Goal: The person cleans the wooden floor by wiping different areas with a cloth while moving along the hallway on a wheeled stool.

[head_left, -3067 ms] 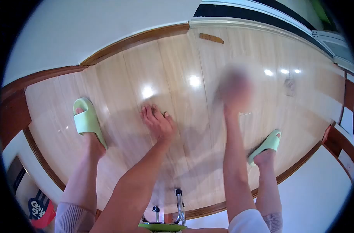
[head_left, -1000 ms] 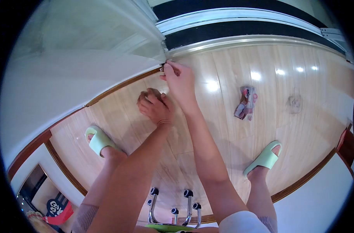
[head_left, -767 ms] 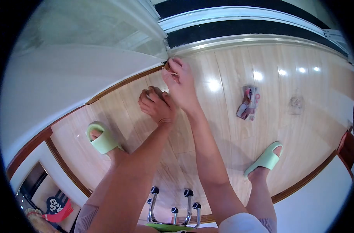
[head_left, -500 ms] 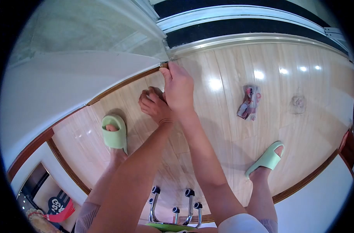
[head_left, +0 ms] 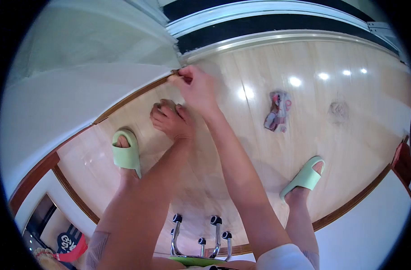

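My right hand (head_left: 197,90) is closed in a pinch at the wall corner, beside the end of the brown baseboard (head_left: 133,96). A small brown piece (head_left: 174,74) shows at its fingertips, partly hidden by them. Just below and to the left, my left hand (head_left: 173,121) is held low over the wood-look floor (head_left: 214,180) with its fingers curled. What lies inside those fingers is hidden.
A clear packet with red and dark contents (head_left: 278,111) lies right of my hands, with a crumpled clear wrapper (head_left: 338,110) farther right. Green slippers (head_left: 126,155) are on both feet. Metal chair legs (head_left: 218,238) stand at the bottom; a metal door track (head_left: 268,38) runs along the top.
The brown strip seen on the floor earlier is gone from there, and the clear packet now lies on the floor. My right hand has moved left to the wall corner; the left slipper has shifted inward.
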{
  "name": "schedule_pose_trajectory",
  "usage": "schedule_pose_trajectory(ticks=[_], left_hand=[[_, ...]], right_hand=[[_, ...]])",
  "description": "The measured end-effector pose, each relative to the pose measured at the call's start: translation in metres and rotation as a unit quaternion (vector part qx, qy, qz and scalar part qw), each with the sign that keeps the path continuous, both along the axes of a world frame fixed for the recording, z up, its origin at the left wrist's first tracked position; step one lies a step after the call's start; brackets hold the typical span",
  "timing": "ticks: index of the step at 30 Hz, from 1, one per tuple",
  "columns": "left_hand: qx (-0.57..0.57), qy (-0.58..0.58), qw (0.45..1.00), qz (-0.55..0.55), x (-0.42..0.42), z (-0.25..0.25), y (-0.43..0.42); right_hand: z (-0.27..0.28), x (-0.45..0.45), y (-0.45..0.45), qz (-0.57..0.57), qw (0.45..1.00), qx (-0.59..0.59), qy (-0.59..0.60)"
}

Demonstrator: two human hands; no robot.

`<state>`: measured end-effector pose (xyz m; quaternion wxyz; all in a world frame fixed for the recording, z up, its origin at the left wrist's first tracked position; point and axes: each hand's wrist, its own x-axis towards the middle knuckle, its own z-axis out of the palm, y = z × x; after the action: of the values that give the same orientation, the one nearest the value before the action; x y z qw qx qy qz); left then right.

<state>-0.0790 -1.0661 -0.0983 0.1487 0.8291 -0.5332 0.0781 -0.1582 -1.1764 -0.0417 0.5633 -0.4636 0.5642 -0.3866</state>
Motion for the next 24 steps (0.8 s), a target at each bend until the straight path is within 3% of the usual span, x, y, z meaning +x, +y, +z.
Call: schedule_pose_trajectory(ticks=[3,4,6,7,9,11,14,17,19,22,23,24], left_hand=[[0.004,-0.004,1.000,-0.002,0.003,-0.005,0.002],[0.006,-0.002,1.000,-0.002,0.003,-0.006,0.003],[0.005,-0.027,1.000,-0.004,0.003,-0.009,0.003],[0.005,-0.041,0.999,-0.004,0.004,-0.008,0.003],[0.009,-0.027,1.000,-0.004,0.004,-0.007,0.003],[-0.003,-0.023,1.000,-0.011,0.005,-0.007,0.003],[0.004,-0.038,0.999,-0.006,0.006,-0.008,0.004],[0.083,-0.007,0.996,0.016,0.013,-0.012,0.004],[0.023,-0.026,0.999,0.000,0.009,-0.009,0.003],[-0.006,-0.027,1.000,-0.008,0.005,-0.005,0.002],[-0.006,-0.022,1.000,-0.009,0.004,-0.004,0.001],[-0.010,-0.017,1.000,-0.010,0.006,-0.006,0.002]], right_hand=[[0.007,-0.009,0.011,0.056,0.997,0.000,0.050],[0.003,-0.009,0.018,0.042,0.991,-0.095,0.087],[0.001,-0.036,0.038,-0.032,0.964,-0.157,0.210],[0.006,-0.052,0.050,-0.067,0.943,-0.186,0.269],[0.010,-0.103,0.074,-0.213,0.824,-0.245,0.465],[0.024,-0.144,0.090,-0.243,0.775,-0.127,0.569],[-0.009,-0.179,0.111,-0.241,0.794,-0.029,0.557],[-0.018,-0.184,0.110,-0.210,0.813,-0.067,0.540],[-0.006,-0.167,0.101,-0.205,0.803,-0.133,0.543],[0.020,-0.109,0.085,-0.157,0.847,-0.209,0.463],[0.007,-0.084,0.085,-0.090,0.894,-0.154,0.410],[0.001,-0.060,0.081,-0.055,0.904,-0.170,0.388]])
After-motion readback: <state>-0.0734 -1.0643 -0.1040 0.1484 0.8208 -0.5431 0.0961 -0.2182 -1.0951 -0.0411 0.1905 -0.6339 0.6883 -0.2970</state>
